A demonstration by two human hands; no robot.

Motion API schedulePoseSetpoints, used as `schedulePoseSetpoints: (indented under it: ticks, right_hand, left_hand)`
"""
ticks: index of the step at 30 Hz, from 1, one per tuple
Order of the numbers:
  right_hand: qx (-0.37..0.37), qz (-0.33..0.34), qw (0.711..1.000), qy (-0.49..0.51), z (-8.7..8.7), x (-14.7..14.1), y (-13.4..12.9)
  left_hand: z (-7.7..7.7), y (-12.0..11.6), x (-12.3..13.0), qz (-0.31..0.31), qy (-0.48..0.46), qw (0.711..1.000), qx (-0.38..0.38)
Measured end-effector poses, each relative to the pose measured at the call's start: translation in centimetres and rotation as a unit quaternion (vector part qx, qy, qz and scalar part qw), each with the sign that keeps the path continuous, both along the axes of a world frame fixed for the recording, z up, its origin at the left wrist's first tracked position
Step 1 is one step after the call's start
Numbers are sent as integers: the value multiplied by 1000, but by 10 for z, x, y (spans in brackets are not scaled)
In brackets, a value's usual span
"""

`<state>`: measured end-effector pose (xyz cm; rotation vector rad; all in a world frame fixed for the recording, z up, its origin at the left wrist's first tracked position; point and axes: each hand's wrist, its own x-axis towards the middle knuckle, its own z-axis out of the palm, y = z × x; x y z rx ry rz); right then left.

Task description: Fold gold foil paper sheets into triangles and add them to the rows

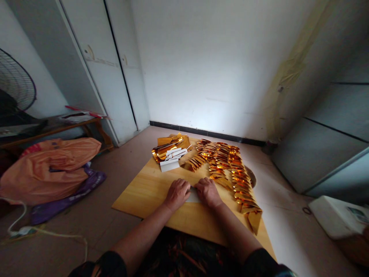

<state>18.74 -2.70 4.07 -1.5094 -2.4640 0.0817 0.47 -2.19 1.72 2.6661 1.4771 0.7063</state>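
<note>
My left hand (178,193) and my right hand (208,192) are close together over the wooden board (141,188), fingers curled. Between them lies a pale sheet (193,197), and both hands press or grip its edges; the fingertips are partly hidden. Beyond my left hand sit white paper strips (176,153) and a white card (170,165) on a pile of gold foil sheets (165,144). Rows of folded gold foil pieces (223,159) stand on the board's far right, and one row runs down beside my right hand.
An orange cloth (57,165) and a purple bag (72,196) lie on the floor at left, near a white cable. A round object (250,177) shows past the board's right edge. A white box (337,215) stands at right; cabinets and a fan are farther back.
</note>
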Motion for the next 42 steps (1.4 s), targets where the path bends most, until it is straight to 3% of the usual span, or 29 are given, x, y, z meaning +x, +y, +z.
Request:
schedulePoseSetpoints:
  ticks: [3,9,23,28,35,42]
  right_hand:
    - [3,10,1000,5,-4,2,-6]
    - [15,13,1000,-1,-7,3,-11]
    - [13,30,999,1,-4,11,-21]
    - [17,40,999,25,-7,20,-29]
    - [9,101,991,82,-12,41,-32]
    - [14,79,994,75,-12,37,-31]
  left_hand:
    - [2,-2,0,16,-3,1000,10]
    - [2,-4,-1,-22,0,999,48]
    - [-3,-1,0,-71,19,997,28]
    - [4,-9,-3,-73,19,997,20]
    - [16,-13,-14,-105,25,994,-10]
    - [19,-3,-17,-116,35,993,-10]
